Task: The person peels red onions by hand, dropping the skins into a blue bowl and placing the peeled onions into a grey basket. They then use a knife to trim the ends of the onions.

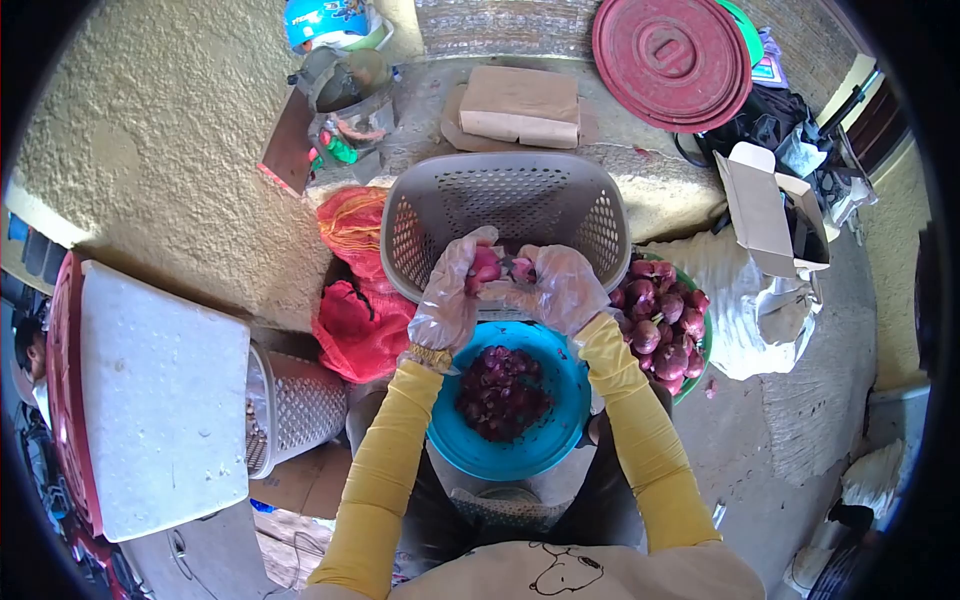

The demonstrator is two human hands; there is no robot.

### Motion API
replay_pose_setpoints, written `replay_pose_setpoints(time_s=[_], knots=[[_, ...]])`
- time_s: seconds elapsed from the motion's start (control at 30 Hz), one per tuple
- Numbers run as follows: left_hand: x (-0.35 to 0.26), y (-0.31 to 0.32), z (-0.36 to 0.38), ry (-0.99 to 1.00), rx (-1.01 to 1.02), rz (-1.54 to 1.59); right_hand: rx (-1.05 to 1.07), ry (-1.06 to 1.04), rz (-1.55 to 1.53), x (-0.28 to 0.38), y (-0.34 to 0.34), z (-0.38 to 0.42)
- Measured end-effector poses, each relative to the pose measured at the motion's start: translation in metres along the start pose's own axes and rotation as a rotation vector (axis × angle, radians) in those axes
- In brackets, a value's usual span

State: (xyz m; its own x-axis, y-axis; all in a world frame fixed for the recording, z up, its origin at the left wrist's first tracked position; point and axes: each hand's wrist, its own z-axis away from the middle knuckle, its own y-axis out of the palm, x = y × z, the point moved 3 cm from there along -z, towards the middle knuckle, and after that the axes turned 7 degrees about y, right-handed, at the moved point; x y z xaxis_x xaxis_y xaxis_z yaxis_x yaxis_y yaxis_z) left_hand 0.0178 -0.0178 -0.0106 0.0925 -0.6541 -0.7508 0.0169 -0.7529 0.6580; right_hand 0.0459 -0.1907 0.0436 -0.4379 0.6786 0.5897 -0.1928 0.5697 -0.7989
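Both my hands wear clear plastic gloves and meet over the near rim of a grey perforated basket [400, 215]. My left hand [448, 300] has its fingers closed around a peeled pinkish-red onion [484, 268]. Close beside it, my right hand [568, 285] pinches a smaller reddish onion piece [522, 269]. Below my hands, a blue basin [572, 400] holds a heap of dark purple onion skins and scraps [503, 393]. To the right, whole red onions [660, 320] are piled in a green tub [708, 350]. The basket's lower inside is partly hidden by my hands.
A red mesh sack [365, 325] lies left of the basket, near a white perforated bin [310, 400] and a white board [165, 390]. Behind stand a brown cardboard package [520, 105] and a red lid [672, 60]. A white sack [710, 285] and open carton [755, 205] are at right.
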Motion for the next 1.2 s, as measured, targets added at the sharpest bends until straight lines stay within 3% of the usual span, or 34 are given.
replay_pose_setpoints(time_s=[0.1,0.17,0.33,0.4,0.63,0.7,0.77,0.97,1.2], knots=[[0.001,0.003,-0.002,-0.037,-0.025,0.088,-0.087,0.036,0.013,0.010,-0.008,-0.001],[-0.004,0.007,-0.001,-0.018,-0.038,0.137,-0.035,0.184,-0.103,0.013,-0.010,-0.003],[-0.007,0.009,-0.002,0.029,-0.010,0.260,-0.040,0.177,-0.088,0.015,0.001,-0.009],[-0.005,0.013,-0.003,-0.044,-0.109,0.326,-0.052,0.153,-0.077,0.012,0.007,-0.011],[0.002,0.015,-0.011,0.012,-0.019,0.141,-0.061,0.116,-0.068,0.001,0.004,-0.013],[0.001,0.017,-0.006,-0.073,-0.027,0.132,-0.041,0.126,-0.060,-0.005,0.008,-0.013],[0.004,0.016,-0.006,-0.081,-0.030,0.133,-0.155,0.015,-0.003,-0.010,0.014,-0.011],[0.009,0.018,-0.006,0.012,-0.033,0.064,0.009,0.138,0.005,0.001,0.001,-0.011],[0.008,0.016,-0.006,-0.002,-0.036,0.066,-0.047,0.127,-0.107,0.005,-0.003,-0.009]])
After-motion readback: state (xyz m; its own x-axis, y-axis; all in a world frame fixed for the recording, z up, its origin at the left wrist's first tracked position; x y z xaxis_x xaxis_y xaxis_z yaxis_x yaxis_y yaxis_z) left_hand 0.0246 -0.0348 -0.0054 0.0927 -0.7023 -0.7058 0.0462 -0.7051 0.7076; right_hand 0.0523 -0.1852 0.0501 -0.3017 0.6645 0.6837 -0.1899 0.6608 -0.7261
